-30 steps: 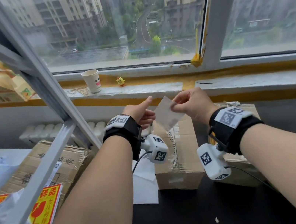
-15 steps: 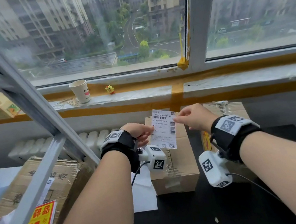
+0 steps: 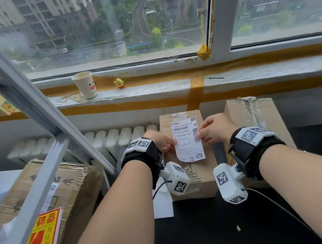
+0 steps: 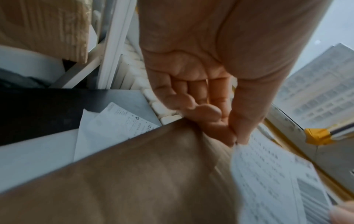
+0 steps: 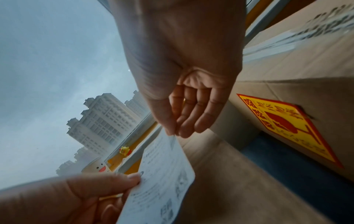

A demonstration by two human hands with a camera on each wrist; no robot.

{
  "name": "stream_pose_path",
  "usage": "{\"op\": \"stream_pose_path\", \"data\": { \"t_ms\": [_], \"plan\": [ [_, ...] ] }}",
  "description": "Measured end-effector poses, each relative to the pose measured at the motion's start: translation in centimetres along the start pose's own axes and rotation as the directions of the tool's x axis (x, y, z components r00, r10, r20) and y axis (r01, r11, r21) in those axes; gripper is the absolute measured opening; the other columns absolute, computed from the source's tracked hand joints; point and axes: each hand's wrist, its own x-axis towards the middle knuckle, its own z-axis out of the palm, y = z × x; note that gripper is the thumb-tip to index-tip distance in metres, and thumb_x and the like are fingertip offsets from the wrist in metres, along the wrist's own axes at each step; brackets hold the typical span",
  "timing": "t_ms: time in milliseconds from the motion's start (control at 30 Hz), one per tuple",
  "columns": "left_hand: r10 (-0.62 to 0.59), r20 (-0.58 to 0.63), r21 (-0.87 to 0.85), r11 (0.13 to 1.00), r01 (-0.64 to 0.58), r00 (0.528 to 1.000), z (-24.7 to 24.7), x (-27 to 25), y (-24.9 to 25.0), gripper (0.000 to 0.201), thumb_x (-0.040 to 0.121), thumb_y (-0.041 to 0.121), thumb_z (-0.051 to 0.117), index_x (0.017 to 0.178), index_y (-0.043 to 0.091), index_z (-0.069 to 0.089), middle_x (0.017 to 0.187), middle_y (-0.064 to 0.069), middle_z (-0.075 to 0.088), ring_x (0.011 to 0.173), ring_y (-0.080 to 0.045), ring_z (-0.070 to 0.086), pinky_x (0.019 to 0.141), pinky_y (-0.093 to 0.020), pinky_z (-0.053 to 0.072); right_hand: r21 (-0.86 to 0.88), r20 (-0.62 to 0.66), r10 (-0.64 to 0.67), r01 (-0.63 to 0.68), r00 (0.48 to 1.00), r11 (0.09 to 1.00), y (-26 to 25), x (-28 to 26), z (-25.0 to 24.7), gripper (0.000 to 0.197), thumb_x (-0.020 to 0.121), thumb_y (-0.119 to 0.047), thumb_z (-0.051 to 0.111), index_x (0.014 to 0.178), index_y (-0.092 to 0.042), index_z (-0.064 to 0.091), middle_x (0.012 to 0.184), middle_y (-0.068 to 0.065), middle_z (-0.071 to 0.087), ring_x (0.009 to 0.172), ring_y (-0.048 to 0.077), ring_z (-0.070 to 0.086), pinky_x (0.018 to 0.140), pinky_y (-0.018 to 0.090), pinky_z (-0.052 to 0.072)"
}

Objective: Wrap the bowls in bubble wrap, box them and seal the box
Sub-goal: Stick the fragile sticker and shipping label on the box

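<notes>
Within the last second the label (image 3: 188, 139) had come down from chest height, printed face turned up, to hover just over the sealed box (image 3: 192, 178) at twelve o'clock. The left hand (image 3: 162, 140) pinched its nine o'clock edge, the right hand (image 3: 214, 129) its three o'clock edge. The box already looked taped; sticking the label on seemed the remaining step.

Black wristbands (image 3: 140, 158), white marker-tagged cameras (image 3: 230, 184)

label (image 3: 188, 139) over box (image 3: 192, 178), second box (image 3: 260, 118) right.
</notes>
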Motion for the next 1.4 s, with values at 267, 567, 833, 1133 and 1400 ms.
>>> {"op": "stream_pose_path", "data": {
  "t_ms": [267,567,833,1133,1400],
  "plan": [
    [0.038,-0.042,0.200,0.979,-0.029,0.998,0.2,1.5,-0.3,0.017,0.084,0.015,0.072,0.072,0.010,0.061,0.068,-0.001,0.063,0.041,-0.005,0.046,0.042,-0.013,0.039,-0.108,-0.044,-0.023,0.018,0.999,0.994,0.6,0.9,1.1,0.021,0.074,0.000,0.077,0.066,-0.013,0.063,0.069,0.008,0.071,0.062,0.017,0.068,0.068,0.033,0.059],
    [0.265,-0.120,0.468,0.865,-0.181,0.957,-0.1,2.6,-1.0,0.041,0.060,0.033,0.090,0.072,0.020,0.053,0.077,0.005,0.062,0.073,-0.015,0.059,0.057,-0.025,0.043,-0.443,0.007,-0.186,0.169,0.983,0.880,0.6,1.0,1.2,0.021,0.073,-0.019,0.081,0.083,-0.026,0.064,0.089,-0.007,0.064,0.089,0.017,0.061,0.075,0.029,0.048],
    [0.371,0.016,0.688,0.669,-0.280,0.928,0.5,2.5,-1.1,0.101,0.052,0.051,0.089,0.139,0.048,0.039,0.143,0.000,0.020,0.135,-0.023,0.021,0.112,-0.043,0.030,-0.685,0.367,-0.101,0.343,0.924,0.643,0.2,1.7,0.8,0.123,0.056,-0.047,0.090,0.154,-0.029,0.018,0.154,0.002,0.026,0.139,0.022,0.032,0.114,0.036,0.031],
    [0.449,0.042,0.585,0.713,-0.386,0.892,-0.2,3.6,-1.8,0.072,0.075,0.032,0.080,0.140,0.034,0.048,0.162,0.005,0.000,0.144,-0.016,0.025,0.114,-0.028,0.027,-0.626,0.251,-0.188,0.307,0.950,0.717,0.6,2.0,1.2,0.086,0.074,-0.036,0.082,0.148,-0.030,0.038,0.144,0.001,0.047,0.126,0.020,0.049,0.105,0.032,0.040],
    [0.327,-0.351,0.093,0.944,-0.315,0.877,-4.3,6.3,-4.1,0.022,0.077,0.009,0.071,0.069,0.030,0.072,0.079,0.008,0.073,0.082,-0.016,0.070,0.083,-0.037,0.058,-0.530,-0.009,-0.270,0.224,0.963,0.818,0.0,2.8,1.4,0.018,0.090,-0.030,0.057,0.097,-0.034,0.074,0.103,-0.006,0.071,0.093,0.019,0.064,0.084,0.035,0.054]
  ]
}}
